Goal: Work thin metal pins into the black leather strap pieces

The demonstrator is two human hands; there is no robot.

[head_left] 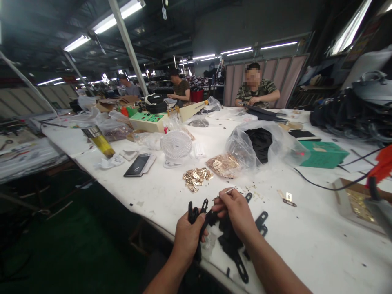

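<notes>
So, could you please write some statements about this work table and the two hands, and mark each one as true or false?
1. The left hand holds black strips. True.
2. The right hand lies flat. False: the right hand pinches a thin pale rod.
3. The gold metal pieces lie nearer to the hands than the white fan. True.
4. The bottle is to the right of the fan. False: the bottle is to its left.
5. A person in a camouflage shirt is across the table. True.
</notes>
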